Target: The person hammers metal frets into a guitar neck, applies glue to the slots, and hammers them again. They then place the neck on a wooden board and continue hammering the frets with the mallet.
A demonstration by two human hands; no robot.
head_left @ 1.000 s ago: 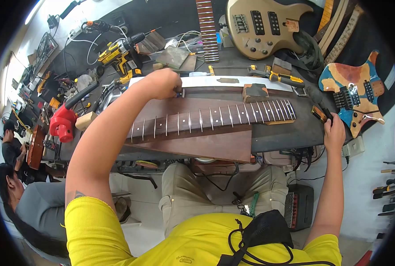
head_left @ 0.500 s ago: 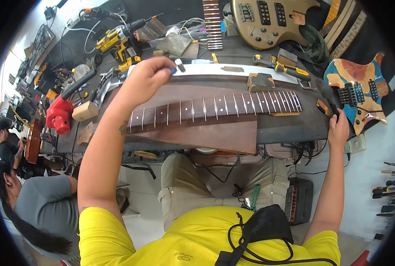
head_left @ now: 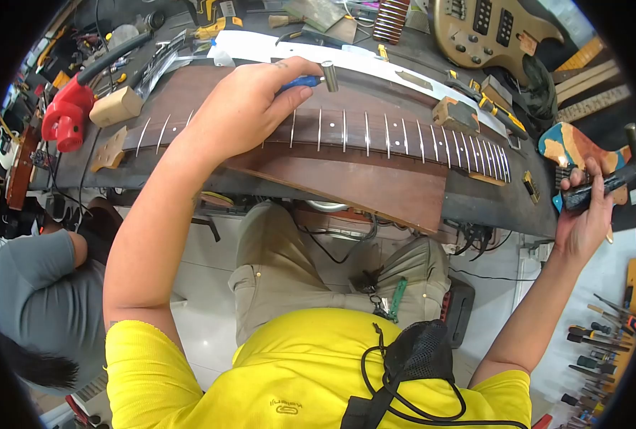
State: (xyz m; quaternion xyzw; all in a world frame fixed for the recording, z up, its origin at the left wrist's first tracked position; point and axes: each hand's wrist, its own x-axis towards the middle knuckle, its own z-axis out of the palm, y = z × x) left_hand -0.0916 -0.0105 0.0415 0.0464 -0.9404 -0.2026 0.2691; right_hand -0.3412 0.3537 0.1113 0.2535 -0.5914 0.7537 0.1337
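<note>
My left hand [head_left: 264,100] is closed around a small tool with a blue handle [head_left: 300,83] and a cylindrical metal head, much like a small hammer. It hovers over the guitar neck [head_left: 411,139], whose dark fretboard carries metal frets and white dot inlays. The neck lies across the bench, with its pale headstock [head_left: 109,150] at the left end; my hand and forearm cover part of it. Out at the right, my right hand [head_left: 586,207] grips a dark hammer [head_left: 604,188] by its handle, raised near the multicoloured guitar body [head_left: 582,146].
Under the neck lies a brown wooden board [head_left: 375,189]. A wooden block [head_left: 455,114] sits against its far side, by a white strip [head_left: 261,48]. A red blower [head_left: 68,118] stands left, a gold guitar body [head_left: 486,32] at the back. Someone in grey [head_left: 36,279] sits at left.
My right hand has lifted the hammer from the bench's right side. My left hand has moved right and nearer with the blue-handled tool. The whole view has shifted.
</note>
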